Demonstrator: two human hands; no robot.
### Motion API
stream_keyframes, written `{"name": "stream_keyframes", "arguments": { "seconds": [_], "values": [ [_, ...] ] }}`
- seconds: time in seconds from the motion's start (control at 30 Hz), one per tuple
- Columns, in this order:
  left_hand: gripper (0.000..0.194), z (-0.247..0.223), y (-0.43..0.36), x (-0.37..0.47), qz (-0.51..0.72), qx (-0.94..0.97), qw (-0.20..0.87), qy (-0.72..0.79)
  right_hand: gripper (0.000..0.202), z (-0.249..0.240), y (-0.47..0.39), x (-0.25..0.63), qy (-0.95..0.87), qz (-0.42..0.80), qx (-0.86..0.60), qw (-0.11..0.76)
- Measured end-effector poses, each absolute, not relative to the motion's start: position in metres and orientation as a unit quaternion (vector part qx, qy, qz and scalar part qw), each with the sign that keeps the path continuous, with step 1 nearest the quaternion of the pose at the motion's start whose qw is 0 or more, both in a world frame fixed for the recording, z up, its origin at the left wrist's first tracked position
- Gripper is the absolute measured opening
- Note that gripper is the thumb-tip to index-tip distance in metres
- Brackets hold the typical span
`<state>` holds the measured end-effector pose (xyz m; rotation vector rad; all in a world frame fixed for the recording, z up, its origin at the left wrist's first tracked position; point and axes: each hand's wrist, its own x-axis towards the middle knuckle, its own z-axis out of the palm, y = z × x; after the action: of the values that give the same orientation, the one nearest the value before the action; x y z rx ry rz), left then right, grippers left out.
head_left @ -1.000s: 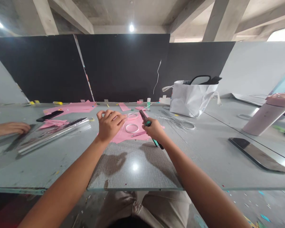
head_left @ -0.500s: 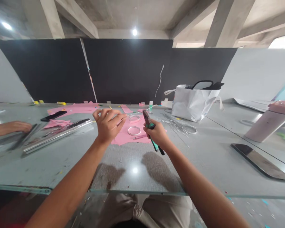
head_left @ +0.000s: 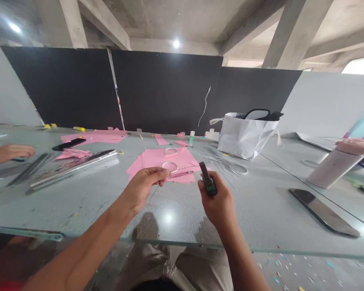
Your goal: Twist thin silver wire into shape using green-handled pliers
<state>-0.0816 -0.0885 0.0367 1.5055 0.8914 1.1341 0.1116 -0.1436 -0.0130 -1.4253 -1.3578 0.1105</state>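
Note:
Between thumb and fingers, my left hand (head_left: 148, 182) pinches a thin wire (head_left: 186, 166) that stretches rightward. My right hand (head_left: 220, 198) is wrapped round pliers (head_left: 208, 180) with green and black handles. Their jaws point up and sit at the wire's right part; whether they bite on it I cannot tell. Behind the wire, pink paper sheets (head_left: 151, 157) lie on the table. On them rest a silvery ring (head_left: 169, 166), a second ring (head_left: 170, 151) farther back and a pink pen-like tool (head_left: 182, 174).
Loose wires (head_left: 221, 161) lie right of the paper, before a white bag (head_left: 245, 135). Farther right are a phone (head_left: 324, 212) and a pink-lidded bottle (head_left: 336, 165). A foil roll (head_left: 75, 171) lies left; beyond it is another person's hand (head_left: 12, 152). A glue stick (head_left: 191, 138) stands behind.
My left hand has turned over and come lower and nearer, now pinching the wire. My right hand has moved right and down with the pliers, which have turned more upright.

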Motion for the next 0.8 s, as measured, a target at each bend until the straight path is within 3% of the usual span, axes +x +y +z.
{"name": "stream_keyframes", "arguments": {
  "seconds": [0.33,0.63,0.8],
  "values": [
    [0.015,0.050,-0.094,-0.064,0.578,0.675,0.281,0.363,0.025,-0.009,-0.147,0.095,-0.576,0.080,-0.609,0.540],
    [0.016,0.047,-0.104,-0.053,0.585,0.700,0.262,0.315,0.030,-0.008,-0.152,0.082,-0.601,0.214,-0.559,0.530],
    [0.012,0.044,-0.110,-0.050,0.575,0.730,0.193,0.315,0.034,-0.010,-0.153,0.080,-0.586,0.252,-0.544,0.546]
  ]
}}
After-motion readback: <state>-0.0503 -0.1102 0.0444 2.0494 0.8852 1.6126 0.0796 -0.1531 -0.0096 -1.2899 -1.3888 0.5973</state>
